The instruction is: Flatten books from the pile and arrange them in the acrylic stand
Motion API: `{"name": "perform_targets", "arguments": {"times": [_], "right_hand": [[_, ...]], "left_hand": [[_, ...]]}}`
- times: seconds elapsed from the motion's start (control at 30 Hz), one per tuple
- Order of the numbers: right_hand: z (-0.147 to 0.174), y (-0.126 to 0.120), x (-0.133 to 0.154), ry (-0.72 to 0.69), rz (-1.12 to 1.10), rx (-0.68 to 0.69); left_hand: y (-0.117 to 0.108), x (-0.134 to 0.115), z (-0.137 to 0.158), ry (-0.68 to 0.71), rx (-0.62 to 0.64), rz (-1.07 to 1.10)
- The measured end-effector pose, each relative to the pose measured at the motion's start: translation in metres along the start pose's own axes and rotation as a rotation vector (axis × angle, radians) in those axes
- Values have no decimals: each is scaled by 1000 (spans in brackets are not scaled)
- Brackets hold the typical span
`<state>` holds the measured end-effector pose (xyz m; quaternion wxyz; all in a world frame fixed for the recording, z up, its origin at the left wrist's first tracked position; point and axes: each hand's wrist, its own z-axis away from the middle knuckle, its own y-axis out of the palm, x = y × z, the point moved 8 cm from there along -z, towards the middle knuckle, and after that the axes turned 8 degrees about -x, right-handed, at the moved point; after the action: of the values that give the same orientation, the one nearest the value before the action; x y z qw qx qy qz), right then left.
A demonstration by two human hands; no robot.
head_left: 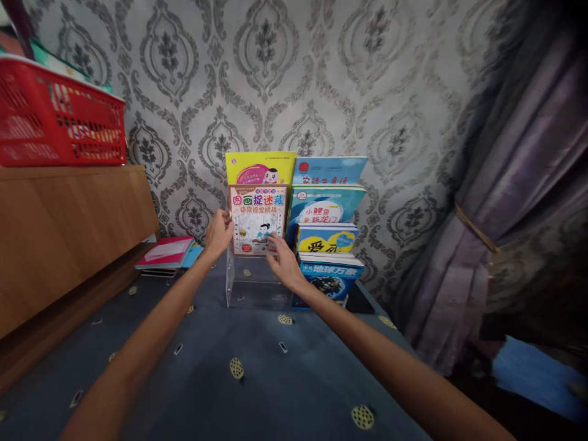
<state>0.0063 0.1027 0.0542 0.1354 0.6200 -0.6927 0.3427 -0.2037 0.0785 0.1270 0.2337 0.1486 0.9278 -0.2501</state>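
Note:
A clear acrylic book stand (260, 293) stands on the blue cloth, with books upright in its tiers. My left hand (219, 231) is closed at the left edge of an orange-bordered picture book (252, 214) in the left column. Across its lower right corner, my right hand (282, 262) rests with fingers stretched against the cover. Behind it rises a yellow book (261, 164). The right column carries several bluish books, among them a light blue one (331, 168), a turquoise one (328, 202) and a dark blue earth book (331, 278) at the bottom front.
To the left, a red plastic basket (62, 116) sits on a wooden cabinet (73, 233). Beside the cabinet lies a stack of books with a pink cover (165, 252). Patterned wallpaper (266, 73) is behind the stand, and a purple-grey curtain (459, 275) hangs at right.

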Motion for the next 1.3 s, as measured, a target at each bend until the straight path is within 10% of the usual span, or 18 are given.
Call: {"name": "perform_targets", "arguments": {"times": [1.3], "right_hand": [[52, 14, 9, -7, 18, 89]], "left_hand": [[-5, 8, 33, -18, 55, 181]]}}
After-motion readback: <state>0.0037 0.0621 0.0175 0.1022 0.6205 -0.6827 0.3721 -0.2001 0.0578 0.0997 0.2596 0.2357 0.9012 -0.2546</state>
